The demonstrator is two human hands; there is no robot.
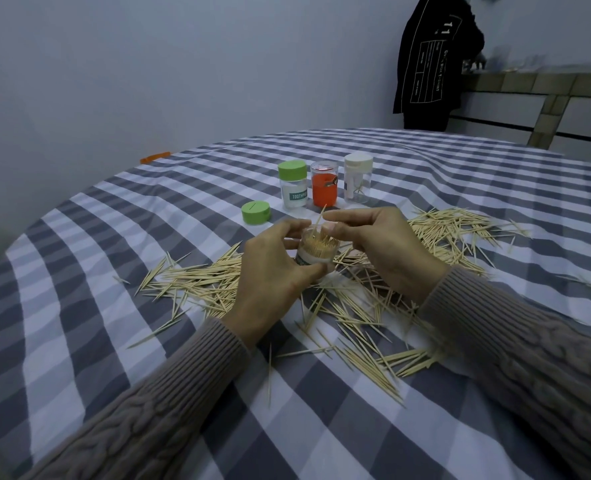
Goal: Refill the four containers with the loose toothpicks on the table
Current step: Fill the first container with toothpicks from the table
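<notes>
Pale wooden toothpicks (453, 233) lie on matt checked cloth (79, 306); clear glossy plastic jars (324, 183) at twelve o'clock; ribbed knit sleeves (529, 341).

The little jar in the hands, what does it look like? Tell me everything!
The clear plastic jar has no lid and stands upright on the striped tablecloth, among loose toothpicks. It looks packed nearly full with pale wooden toothpicks, tips up. A label wraps its lower part. The left hand grips its side, and the right hand pinches one toothpick sticking up above the rim.
</notes>
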